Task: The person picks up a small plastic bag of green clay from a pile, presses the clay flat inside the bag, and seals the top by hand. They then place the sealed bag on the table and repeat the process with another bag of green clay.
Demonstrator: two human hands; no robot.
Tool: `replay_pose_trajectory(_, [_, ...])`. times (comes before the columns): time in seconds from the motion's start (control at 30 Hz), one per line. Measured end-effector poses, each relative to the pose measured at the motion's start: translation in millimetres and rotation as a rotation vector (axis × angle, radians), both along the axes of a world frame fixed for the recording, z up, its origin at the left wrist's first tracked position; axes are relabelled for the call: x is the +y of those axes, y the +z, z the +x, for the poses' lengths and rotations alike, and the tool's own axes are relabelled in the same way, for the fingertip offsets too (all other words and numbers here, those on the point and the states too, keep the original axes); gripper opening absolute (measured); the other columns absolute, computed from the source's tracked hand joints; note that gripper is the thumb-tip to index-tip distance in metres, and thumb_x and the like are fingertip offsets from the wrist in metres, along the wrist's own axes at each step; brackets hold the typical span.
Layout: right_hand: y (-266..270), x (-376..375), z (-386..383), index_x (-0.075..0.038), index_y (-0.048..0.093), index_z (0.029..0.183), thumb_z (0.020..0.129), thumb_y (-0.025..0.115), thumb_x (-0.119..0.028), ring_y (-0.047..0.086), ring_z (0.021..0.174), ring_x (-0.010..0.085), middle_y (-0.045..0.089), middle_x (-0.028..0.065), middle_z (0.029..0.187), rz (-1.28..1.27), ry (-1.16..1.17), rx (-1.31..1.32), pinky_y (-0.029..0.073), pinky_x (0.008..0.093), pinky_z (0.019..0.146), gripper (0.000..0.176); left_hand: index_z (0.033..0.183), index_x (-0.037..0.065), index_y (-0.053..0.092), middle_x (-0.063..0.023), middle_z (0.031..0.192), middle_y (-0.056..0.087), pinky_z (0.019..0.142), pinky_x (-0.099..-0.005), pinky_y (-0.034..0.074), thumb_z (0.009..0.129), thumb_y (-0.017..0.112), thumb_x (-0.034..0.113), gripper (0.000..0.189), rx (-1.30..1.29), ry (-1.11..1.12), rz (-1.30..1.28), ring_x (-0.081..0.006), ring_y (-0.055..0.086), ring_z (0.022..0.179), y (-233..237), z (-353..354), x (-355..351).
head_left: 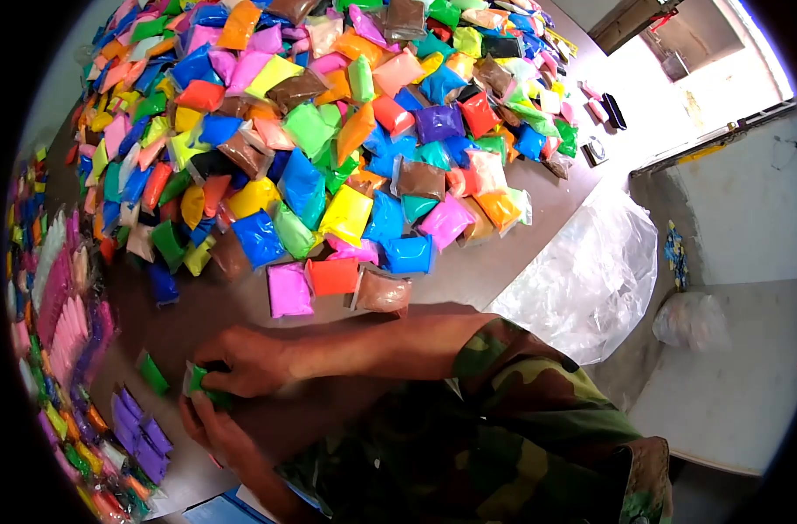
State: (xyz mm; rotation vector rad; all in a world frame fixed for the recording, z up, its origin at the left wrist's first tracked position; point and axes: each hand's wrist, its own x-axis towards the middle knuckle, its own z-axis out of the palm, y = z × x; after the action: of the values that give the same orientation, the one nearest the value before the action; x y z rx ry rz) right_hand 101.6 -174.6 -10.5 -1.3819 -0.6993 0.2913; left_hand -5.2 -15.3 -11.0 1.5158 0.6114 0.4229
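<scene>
My right hand (248, 361) reaches across from the right, fingers closed on a small green packet (195, 377) in a clear wrapper. My left hand (213, 430) comes up from below and grips the same packet from its lower side. Fingers cover part of the packet. Just left of the hands, another green packet (152, 374) lies on the brown table (267, 327). A pink-violet packet (290, 290), a red packet (333, 276) and a brown packet (383, 291) lie beyond my right forearm.
A large heap of coloured packets (329, 131) covers the far side of the table. Rows of sorted packets (67, 323) run along the left, with a purple group (141, 434) nearer me. A clear plastic bag (590, 271) sits at the table's right edge.
</scene>
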Motion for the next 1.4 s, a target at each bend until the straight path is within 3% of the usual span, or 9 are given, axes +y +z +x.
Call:
replay_pose_trajectory(0.13, [-1.8, 3.9, -1.4, 0.0, 0.066, 0.099, 0.09, 0.067, -0.02, 0.065, 0.075, 0.0369, 0.065, 0.0218, 0.082, -0.08, -0.009, -0.054, 0.05, 0.0442, 0.068, 0.022, 0.131, -0.007, 0.057, -0.0144, 0.129, 0.057, 0.103, -0.0333, 0.043, 0.106, 0.057, 0.027, 0.042, -0.014, -0.082, -0.074, -0.0221, 0.055, 0.116, -8.5, 2.0, 14.1])
replay_pose_trajectory(0.27, [0.4, 0.9, 0.9, 0.0, 0.068, 0.105, 0.093, 0.067, -0.018, 0.067, 0.081, 0.0347, 0.067, 0.0219, 0.088, -0.025, 0.032, -0.062, 0.053, 0.0433, 0.071, 0.021, 0.117, 0.003, 0.067, -0.0094, 0.112, 0.067, 0.092, -0.0351, 0.049, 0.101, 0.064, 0.028, 0.03, 0.191, -0.003, 0.608, -0.0209, 0.061, 0.105, -14.5, -10.1, 9.1])
replay_pose_trajectory(0.33, [-3.0, 4.1, 2.8, 0.001, 0.068, 0.108, 0.095, 0.066, -0.015, 0.069, 0.084, 0.0314, 0.069, 0.0205, 0.093, -0.015, 0.039, -0.05, 0.054, 0.0419, 0.074, 0.02, 0.115, 0.005, 0.068, -0.0084, 0.107, 0.067, 0.087, -0.0348, 0.049, 0.099, 0.064, 0.027, 0.027, 0.088, -0.026, 0.348, -0.0199, 0.059, 0.098, -15.9, -3.7, 10.5])
replay_pose_trajectory(0.43, [-0.7, 12.2, -1.3, 0.001, 0.068, 0.112, 0.096, 0.068, -0.011, 0.067, 0.085, 0.021, 0.069, 0.0142, 0.093, -0.085, -0.08, -0.009, 0.054, 0.0363, 0.075, 0.02, 0.111, 0.001, 0.066, -0.0006, 0.095, 0.062, 0.077, -0.026, 0.044, 0.097, 0.066, 0.016, 0.02, 0.018, -0.14, 0.264, -0.0103, 0.055, 0.088, 6.1, 2.4, 1.6])
replay_pose_trajectory(0.5, [2.7, 12.9, -2.5, 0.0, 0.069, 0.113, 0.097, 0.069, -0.01, 0.064, 0.086, 0.013, 0.068, 0.0085, 0.092, -0.005, 0.001, 0.331, 0.052, 0.0319, 0.074, 0.019, 0.11, 0.0, 0.066, 0.0014, 0.092, 0.061, 0.074, -0.0229, 0.043, 0.096, 0.068, 0.012, 0.018, -0.028, -0.176, 0.199, -0.0072, 0.054, 0.085, 9.1, 3.4, 4.4])
replay_pose_trajectory(0.57, [5.9, 12.5, -1.2, 0.001, 0.068, 0.114, 0.098, 0.069, -0.009, 0.063, 0.087, 0.0109, 0.068, 0.0065, 0.094, -0.063, -0.003, 0.262, 0.052, 0.0304, 0.074, 0.019, 0.108, -0.002, 0.065, 0.0038, 0.086, 0.061, 0.065, -0.0182, 0.038, 0.096, 0.069, 0.006, 0.015, -0.018, -0.208, -0.044, -0.0015, 0.05, 0.076, 14.0, 7.8, -0.6])
replay_pose_trajectory(0.67, [8.3, 6.8, -1.1, 0.001, 0.067, 0.115, 0.098, 0.069, -0.008, 0.062, 0.088, 0.0083, 0.067, 0.0041, 0.096, -0.122, -0.009, 0.171, 0.052, 0.0281, 0.075, 0.02, 0.106, -0.001, 0.065, 0.0059, 0.082, 0.06, 0.06, -0.0161, 0.034, 0.096, 0.069, 0.005, 0.012, -0.08, -0.208, -0.055, 0.0022, 0.046, 0.07, 3.0, 6.9, 0.6])
replay_pose_trajectory(1.1, [12.3, 8.1, -3.0, 0.004, 0.066, 0.116, 0.098, 0.072, -0.011, 0.062, 0.087, 0.0071, 0.068, 0.0032, 0.096, -0.077, 0.032, 0.375, 0.053, 0.0259, 0.074, 0.024, 0.105, -0.003, 0.065, 0.0038, 0.084, 0.061, 0.064, -0.0176, 0.039, 0.095, 0.07, 0.005, 0.014, 0.019, -0.28, -0.044, -0.0002, 0.05, 0.072, 18.1, 9.2, -6.1])
replay_pose_trajectory(1.4, [6.4, 7.2, 1.9, 0.003, 0.067, 0.114, 0.099, 0.072, -0.015, 0.058, 0.081, 0.0063, 0.067, 0.0011, 0.089, -0.094, 0.08, 0.331, 0.05, 0.0261, 0.07, 0.024, 0.109, -0.002, 0.065, 0.0022, 0.088, 0.064, 0.07, -0.0194, 0.044, 0.095, 0.072, 0.005, 0.018, -0.032, -0.31, -0.053, -0.0026, 0.054, 0.078, 15.9, 8.7, -3.1])
